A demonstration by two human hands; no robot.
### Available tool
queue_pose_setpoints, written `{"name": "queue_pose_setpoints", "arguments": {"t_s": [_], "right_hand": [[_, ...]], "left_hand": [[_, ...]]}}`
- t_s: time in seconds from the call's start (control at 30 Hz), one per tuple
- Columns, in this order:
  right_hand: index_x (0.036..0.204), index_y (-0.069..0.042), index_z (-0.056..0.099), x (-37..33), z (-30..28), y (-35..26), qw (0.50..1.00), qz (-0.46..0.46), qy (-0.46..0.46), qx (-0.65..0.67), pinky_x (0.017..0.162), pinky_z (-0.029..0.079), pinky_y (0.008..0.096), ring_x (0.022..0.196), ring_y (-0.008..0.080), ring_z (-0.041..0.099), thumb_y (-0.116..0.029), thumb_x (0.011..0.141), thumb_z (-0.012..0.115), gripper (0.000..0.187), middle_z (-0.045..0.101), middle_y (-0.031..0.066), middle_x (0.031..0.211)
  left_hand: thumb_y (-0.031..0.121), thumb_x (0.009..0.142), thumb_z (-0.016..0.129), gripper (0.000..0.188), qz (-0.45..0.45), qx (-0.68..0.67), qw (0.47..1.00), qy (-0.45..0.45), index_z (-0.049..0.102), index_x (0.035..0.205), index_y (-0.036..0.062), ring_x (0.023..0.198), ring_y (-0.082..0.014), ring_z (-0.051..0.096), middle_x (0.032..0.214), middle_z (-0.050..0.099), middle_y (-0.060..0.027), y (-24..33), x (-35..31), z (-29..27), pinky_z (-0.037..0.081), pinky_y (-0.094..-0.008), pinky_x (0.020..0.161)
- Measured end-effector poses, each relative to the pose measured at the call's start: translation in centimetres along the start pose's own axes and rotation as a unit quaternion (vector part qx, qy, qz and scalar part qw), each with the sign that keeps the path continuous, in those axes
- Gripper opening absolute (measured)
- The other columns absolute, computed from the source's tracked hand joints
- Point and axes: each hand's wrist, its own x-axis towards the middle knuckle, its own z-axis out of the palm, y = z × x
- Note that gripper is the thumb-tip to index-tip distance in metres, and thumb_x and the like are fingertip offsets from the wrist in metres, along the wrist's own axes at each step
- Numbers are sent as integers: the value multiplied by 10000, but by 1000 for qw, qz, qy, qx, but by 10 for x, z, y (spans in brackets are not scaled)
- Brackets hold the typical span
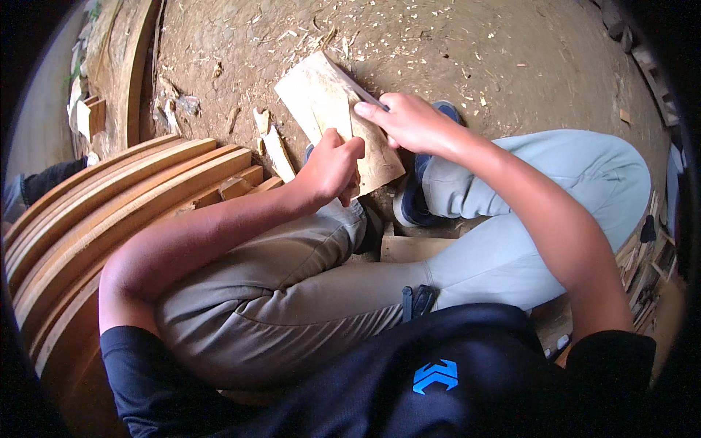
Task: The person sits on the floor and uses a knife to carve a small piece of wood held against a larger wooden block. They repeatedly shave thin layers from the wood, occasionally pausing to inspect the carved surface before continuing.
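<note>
A pale, roughly rectangular wooden board (312, 87) slants away from me between my feet, its lower part browner than its upper part. My right hand (416, 123) grips the board's right edge, with the thumb lying on the top face and the other fingers mostly hidden. Over the board's lower left part, my left hand (332, 169) is closed in a fist, the index finger and thumb together. Whatever it may hold is hidden by the fingers. A thin line runs up the board from that fist, too faint to name.
Long stacked wooden planks (131, 193) lie beside my left leg. Split wood pieces (276, 150) rest left of the board. Shavings and chips litter the dirt floor (438, 44). A dark shoe (415, 193) is close to the board's right side. More wood scraps (642, 270) lie at right.
</note>
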Motion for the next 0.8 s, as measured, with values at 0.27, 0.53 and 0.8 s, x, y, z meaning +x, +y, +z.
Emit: {"name": "queue_pose_setpoints", "arguments": {"t_s": [0.27, 0.53, 0.8], "right_hand": [[896, 39, 553, -20, 3, 11, 987, 0, -19, -157, 760, 445, 512, 875, 457, 585, -334, 991, 401, 415, 609, 282, 876], [904, 31, 551, -26, -2, 5, 980, 24, -10, -195, 750, 446, 529, 867, 460, 591, -339, 997, 381, 419, 614, 276, 865], [959, 38, 637, -23, -6, -14, 969, 68, -26, -235, 832, 472, 526, 928, 468, 603, -315, 998, 317, 478, 630, 303, 941]], "left_hand": [[229, 878, 448, 322, -34, -28, 999, 7, 472, 811, -85, 400, -251, 548, 556, 514, -147, -3, -1, -5, 495, -369, 364], [240, 877, 445, 408, -5, 12, 1000, 13, 484, 652, -98, 449, -280, 598, 617, 576, -184, 0, 5, -9, 531, -386, 375], [248, 904, 400, 452, 28, 12, 1000, 0, 520, 683, -129, 468, -302, 612, 659, 586, -202, -6, 15, -12, 544, -385, 395]]}}
